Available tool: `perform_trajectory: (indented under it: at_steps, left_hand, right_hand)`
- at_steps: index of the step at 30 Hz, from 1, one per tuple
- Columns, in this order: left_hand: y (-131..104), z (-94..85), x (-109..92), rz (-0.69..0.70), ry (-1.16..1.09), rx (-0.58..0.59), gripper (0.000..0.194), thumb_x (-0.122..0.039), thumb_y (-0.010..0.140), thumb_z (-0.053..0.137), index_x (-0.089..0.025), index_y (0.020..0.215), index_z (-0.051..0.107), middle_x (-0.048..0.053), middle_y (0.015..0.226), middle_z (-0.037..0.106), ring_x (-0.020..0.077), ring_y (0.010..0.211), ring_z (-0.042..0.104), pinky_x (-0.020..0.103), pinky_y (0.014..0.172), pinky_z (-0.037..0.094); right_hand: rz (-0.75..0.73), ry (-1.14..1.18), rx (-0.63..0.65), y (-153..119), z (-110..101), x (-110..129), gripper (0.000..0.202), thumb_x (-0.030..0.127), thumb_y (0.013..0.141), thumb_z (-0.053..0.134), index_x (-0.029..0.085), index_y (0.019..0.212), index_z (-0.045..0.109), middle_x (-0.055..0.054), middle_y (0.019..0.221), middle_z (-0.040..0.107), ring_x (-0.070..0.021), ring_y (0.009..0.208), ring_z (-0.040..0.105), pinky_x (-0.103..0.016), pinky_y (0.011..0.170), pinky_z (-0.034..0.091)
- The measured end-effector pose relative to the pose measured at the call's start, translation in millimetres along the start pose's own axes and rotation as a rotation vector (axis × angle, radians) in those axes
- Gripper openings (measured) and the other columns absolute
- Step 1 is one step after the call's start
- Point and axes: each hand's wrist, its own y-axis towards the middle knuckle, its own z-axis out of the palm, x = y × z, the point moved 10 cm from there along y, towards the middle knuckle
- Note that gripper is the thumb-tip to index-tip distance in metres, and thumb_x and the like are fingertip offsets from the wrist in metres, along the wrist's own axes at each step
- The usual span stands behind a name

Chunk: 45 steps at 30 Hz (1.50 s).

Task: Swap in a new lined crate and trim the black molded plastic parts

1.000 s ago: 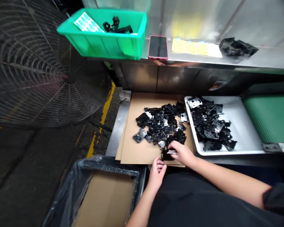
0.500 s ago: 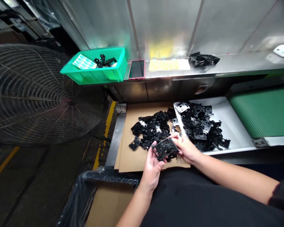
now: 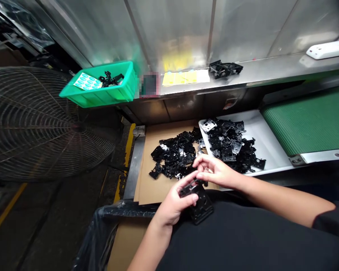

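Note:
A flat black part (image 3: 202,207) rests in my left hand (image 3: 176,199), thumb on its face, its lower end angled toward my body. My right hand (image 3: 210,171) is at the part's upper end, with fingers curled and pinched together; whatever lies between them is too small to make out. Beyond my hands, a pile of similar black parts (image 3: 176,152) lies on cardboard (image 3: 145,188). More black parts (image 3: 228,150) fill the left side of a white tray (image 3: 260,124).
A green bin (image 3: 101,96), a blurred phone-like object (image 3: 149,84), yellow papers (image 3: 180,77) and black parts (image 3: 226,69) sit on the metal shelf. A large fan (image 3: 45,124) stands left, a green belt (image 3: 313,120) right, a lined container (image 3: 101,226) below.
The black part has turned and come closer to my body in my left hand. My right hand has shifted from its side edge to its upper end. The camera view has shifted slightly right.

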Motion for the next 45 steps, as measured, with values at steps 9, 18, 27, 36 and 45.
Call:
perform_trajectory:
  at_steps: [9,18,27,36,45]
  left_hand:
    - [4,-4.6,-9,0.234,-0.247,-0.109,0.083,-0.081,0.068,0.068,-0.027,0.131,0.060,0.011,0.125,0.064,0.0232,0.104,0.068,0.031,0.079,0.061]
    - [-22,-9.2,-28,0.607,0.254,-0.445,0.084,-0.037,0.085,0.077,-0.033,0.155,0.031,0.011,0.156,0.042,0.0284,0.143,0.046,0.044,0.119,0.040]
    - [-28,-2.3,-30,0.659,0.018,-0.289,0.091,-0.040,0.082,0.079,-0.042,0.156,0.025,0.011,0.156,0.045,0.0282,0.129,0.060,0.045,0.107,0.053]
    - [-37,-14.9,-31,0.647,0.117,-0.420,0.098,-0.046,0.085,0.074,-0.040,0.160,0.013,0.011,0.149,0.052,0.0279,0.125,0.063,0.046,0.110,0.050]
    - [-47,-6.6,-37,0.669,0.176,-0.400,0.090,-0.034,0.085,0.077,-0.038,0.157,0.022,0.012,0.148,0.053,0.0268,0.125,0.063,0.039,0.103,0.055]
  right_hand:
    - [0.150,0.306,-0.130,-2,4,-23,0.023,0.036,0.087,0.074,0.018,0.093,0.061,0.009,0.061,0.048,-0.0048,0.047,0.035,-0.018,0.045,0.026]
    - [0.232,0.563,-0.209,-8,20,-24,0.037,0.042,0.082,0.079,0.020,0.087,0.051,0.012,0.057,0.043,-0.0027,0.042,0.030,-0.017,0.042,0.021]
    - [0.098,0.247,-0.020,-14,27,-5,0.031,0.037,0.090,0.073,0.020,0.082,0.049,0.007,0.071,0.053,-0.0060,0.055,0.040,-0.020,0.052,0.032]
    - [-0.239,-0.374,-0.105,-22,-2,44,0.029,0.037,0.106,0.042,0.021,0.108,0.066,-0.006,0.103,0.065,-0.0190,0.093,0.061,-0.035,0.083,0.050]
    - [-0.536,-0.799,-0.054,-37,34,91,0.019,0.032,0.102,0.057,0.019,0.094,0.069,-0.006,0.096,0.067,-0.0158,0.082,0.063,-0.027,0.069,0.051]
